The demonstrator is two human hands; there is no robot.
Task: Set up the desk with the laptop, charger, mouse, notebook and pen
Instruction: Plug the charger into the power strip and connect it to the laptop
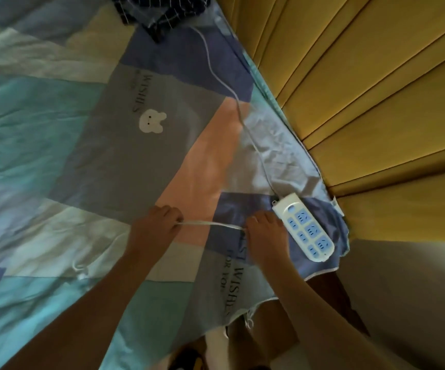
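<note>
A thin white charger cable [208, 224] is stretched taut between my two hands over the patchwork bedspread [56, 145]. My left hand [155, 227] grips its left end with curled fingers, and more of the cable trails down to a loose coil [80, 268] on the bed. My right hand [265, 232] pinches the right end. Just right of that hand lies a white power strip [303, 231] with blue sockets, its own white cord [232, 92] running up across the bed. No laptop, mouse, notebook or pen is in view.
A yellow padded headboard [363, 89] rises along the right side of the bed. Dark striped clothing [160, 14] lies at the top of the bed. A pale wall or floor area [408, 289] shows at lower right past the bed's corner.
</note>
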